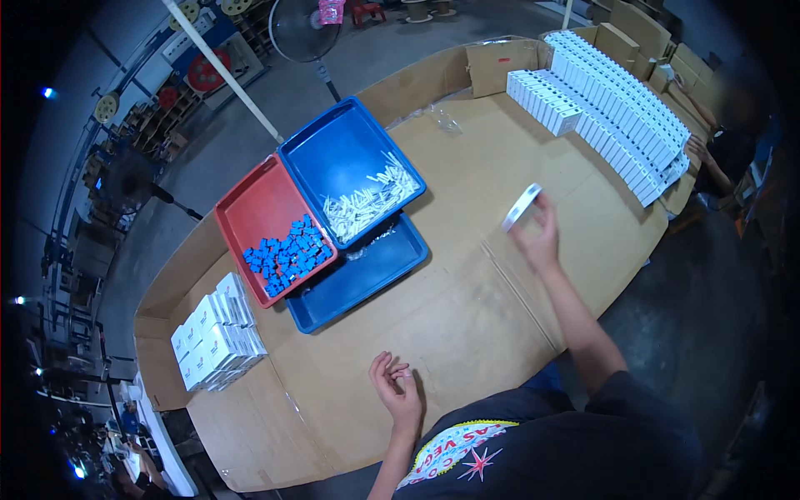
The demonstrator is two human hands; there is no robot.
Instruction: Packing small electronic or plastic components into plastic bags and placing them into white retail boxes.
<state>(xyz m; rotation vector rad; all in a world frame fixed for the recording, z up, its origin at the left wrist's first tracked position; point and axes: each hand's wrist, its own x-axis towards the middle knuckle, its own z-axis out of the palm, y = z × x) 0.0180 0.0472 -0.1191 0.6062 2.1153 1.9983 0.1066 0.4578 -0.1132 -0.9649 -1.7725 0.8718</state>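
Note:
My right hand [538, 237] is raised over the right half of the cardboard-covered table, its fingers closed on a slim white box [522, 207] held up on a tilt. Near the front edge, my left hand [395, 388] hovers with loosely bent fingers apart and nothing visible in them. Ahead and to the left, a red tray [260, 208] has small blue plastic parts [287, 257] heaped at its near end. Beside it, a blue tray [321, 158] contains many thin white pieces [371, 200]. Its near edge overlaps a lower blue tray [358, 287] with a few clear bits inside.
Stacked flat white boxes [217, 337] stand at the left. Long rows of small white boxes [617, 108] line the far right, where another person [725, 154] reaches in. A cardboard wall [417, 79] edges the table's far side. A clear plastic scrap [446, 122] lies near it.

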